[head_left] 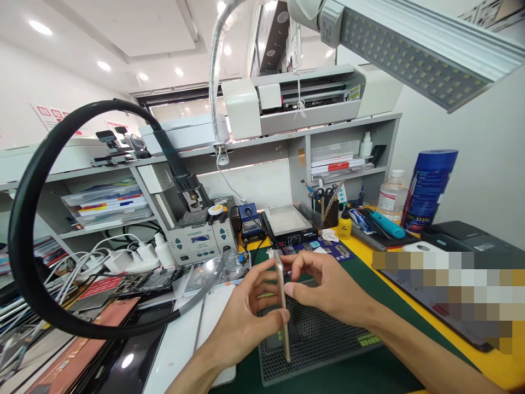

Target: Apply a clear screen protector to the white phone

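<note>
A slim phone-like device (286, 328) with a gold edge stands nearly upright, turned edge-on so that its two faces hardly show. My left hand (252, 312) is closed on it from the left, thumb at the near edge and fingers along the far side. To its right is my right hand (324, 282), fingers bent and thumb apart from the index finger. Its fingertips are at or very near the device's upper part; contact is hard to tell. Below both hands lies a dark perforated mat (324, 334) with a flat dark piece (273, 342) on it.
A black hose (24, 257) loops across the left, over white tablets (176, 345). A grey control station (197, 243), a small blue unit (251, 221) and a flat heating plate (289, 221) stand behind. At right are a yellow bottle (345, 225) and a blue cylinder (429, 189). An LED lamp (414, 60) hangs overhead.
</note>
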Demonstrator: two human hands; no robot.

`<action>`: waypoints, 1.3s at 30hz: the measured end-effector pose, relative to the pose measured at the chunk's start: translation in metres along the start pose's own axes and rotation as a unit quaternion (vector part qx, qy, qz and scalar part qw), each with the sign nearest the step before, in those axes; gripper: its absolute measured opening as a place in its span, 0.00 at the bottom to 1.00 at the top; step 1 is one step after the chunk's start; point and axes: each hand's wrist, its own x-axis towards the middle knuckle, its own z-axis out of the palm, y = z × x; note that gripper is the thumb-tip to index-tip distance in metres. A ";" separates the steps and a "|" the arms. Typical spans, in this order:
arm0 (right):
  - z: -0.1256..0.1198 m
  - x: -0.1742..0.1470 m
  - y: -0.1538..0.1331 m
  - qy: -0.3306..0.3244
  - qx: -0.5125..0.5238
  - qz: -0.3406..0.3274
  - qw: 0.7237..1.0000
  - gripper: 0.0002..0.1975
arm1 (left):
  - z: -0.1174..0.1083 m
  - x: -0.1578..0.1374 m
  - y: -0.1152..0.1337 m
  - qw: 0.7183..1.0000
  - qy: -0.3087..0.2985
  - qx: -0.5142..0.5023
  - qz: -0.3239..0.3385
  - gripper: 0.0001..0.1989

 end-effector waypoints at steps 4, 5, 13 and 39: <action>0.000 0.000 -0.001 -0.002 0.004 0.000 1.000 0.11 | 0.001 -0.001 0.001 1.000 0.004 -0.002 -0.004 0.34; 0.000 0.000 -0.002 -0.003 0.004 0.001 1.000 0.11 | 0.001 -0.002 0.001 1.000 0.004 -0.003 -0.006 0.34; 0.000 -0.001 -0.001 -0.007 0.010 0.012 1.000 0.12 | 0.001 0.000 0.002 1.000 0.005 -0.003 -0.010 0.34; 0.001 0.000 0.000 -0.007 0.035 -0.002 0.999 0.12 | 0.000 -0.001 0.000 1.000 0.006 -0.008 -0.005 0.35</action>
